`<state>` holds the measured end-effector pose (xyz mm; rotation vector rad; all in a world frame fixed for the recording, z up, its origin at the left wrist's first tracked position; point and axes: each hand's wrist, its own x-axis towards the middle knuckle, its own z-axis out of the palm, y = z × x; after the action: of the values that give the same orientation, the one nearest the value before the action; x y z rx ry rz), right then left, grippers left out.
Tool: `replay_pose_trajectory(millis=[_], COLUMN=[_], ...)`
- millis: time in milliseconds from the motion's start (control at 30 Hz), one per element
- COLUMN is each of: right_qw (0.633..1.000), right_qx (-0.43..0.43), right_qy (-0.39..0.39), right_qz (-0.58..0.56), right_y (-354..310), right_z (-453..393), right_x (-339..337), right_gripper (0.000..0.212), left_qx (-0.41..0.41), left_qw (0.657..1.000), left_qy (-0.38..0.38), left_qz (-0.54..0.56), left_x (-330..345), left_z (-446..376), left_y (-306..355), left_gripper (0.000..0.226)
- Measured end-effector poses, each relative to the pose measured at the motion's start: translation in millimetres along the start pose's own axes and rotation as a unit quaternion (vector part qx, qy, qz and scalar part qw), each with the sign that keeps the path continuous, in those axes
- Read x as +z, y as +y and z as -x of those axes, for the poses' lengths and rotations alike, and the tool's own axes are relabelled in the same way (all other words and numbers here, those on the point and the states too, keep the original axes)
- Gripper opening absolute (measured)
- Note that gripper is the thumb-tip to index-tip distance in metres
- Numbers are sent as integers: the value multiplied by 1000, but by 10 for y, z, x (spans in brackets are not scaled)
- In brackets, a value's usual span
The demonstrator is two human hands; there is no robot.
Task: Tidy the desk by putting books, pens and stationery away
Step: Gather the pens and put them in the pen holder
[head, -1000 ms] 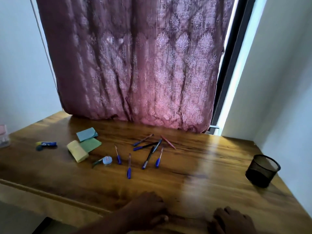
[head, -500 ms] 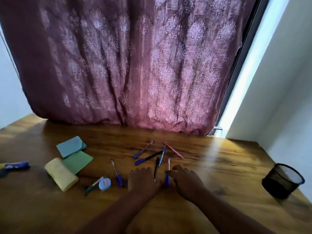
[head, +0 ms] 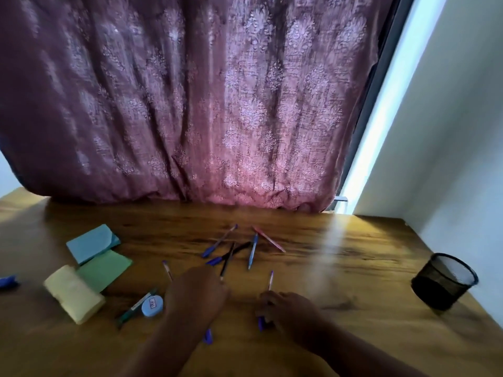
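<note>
Two hands among scattered pens on a wooden desk (head: 353, 268).
Right hand (head: 288, 311) fingers closed on a blue-capped pen (head: 270, 281); left hand (head: 196, 295) covers another pen (head: 208, 336), grip indiscernible.

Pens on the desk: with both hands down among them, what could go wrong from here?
1. The left hand covers several pens; one pokes out beneath and may get left behind.
2. The mesh pen cup stands by the desk's right edge; a hasty drop could tip it.
</note>
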<state>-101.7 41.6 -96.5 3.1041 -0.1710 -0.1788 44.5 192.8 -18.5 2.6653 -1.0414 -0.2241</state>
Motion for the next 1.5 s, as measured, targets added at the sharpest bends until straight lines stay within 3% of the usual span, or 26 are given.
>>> replay_pose_trajectory(millis=[133,233,333,433,467,533,633,767,833,1000,1167,1267,1400,1500], right_qw=[992,962,839,675,644,623,620,647,670,699,714,733,760,796], right_qx=[-57,54,172,270,296,346,395,429,440,442,448,460,450,331], right_qy=[116,246,376,491,505,521,511,464,437,392,364,379,425,447], right_qz=[-5,-103,-354,-481,-493,-470,-446,-426,-408,-403,-396,-327,-199,-239], right_y=[83,234,701,1429,1648,2118,2604,2874,2934,2981,2993,2955,2691,2376], right_z=[401,873,1341,1854,2000,2296,2526,2549,2523,2422,2376,2346,2061,1488], right_x=[39,-279,-684,-1075,-1179,-1244,-1098,-745,-588,-304,-140,-189,-494,-641], right_gripper=[27,15,13,21,24,32,34,31,32,37,33,35,26,20], left_qx=[11,89,158,175,171,183,199,154,135,141,149,152,178,170], left_qw=[988,945,847,766,745,721,731,745,753,815,810,814,892,944], left_qy=[144,171,90,-18,-60,-131,-198,-239,-241,-204,-216,-205,-122,-62], left_qz=[63,265,499,618,642,656,622,603,598,523,524,522,398,276], left_x=[-650,-941,-957,-681,-567,-295,188,824,1080,1532,1650,1595,1426,1243], left_z=[172,194,55,-158,-223,-360,-506,-649,-704,-748,-765,-759,-776,-878], left_y=[165,608,1272,2235,2554,3245,4034,4529,4580,4587,4480,4283,3704,3021], left_gripper=[27,22,16,9,7,9,6,9,10,11,10,15,16,16])
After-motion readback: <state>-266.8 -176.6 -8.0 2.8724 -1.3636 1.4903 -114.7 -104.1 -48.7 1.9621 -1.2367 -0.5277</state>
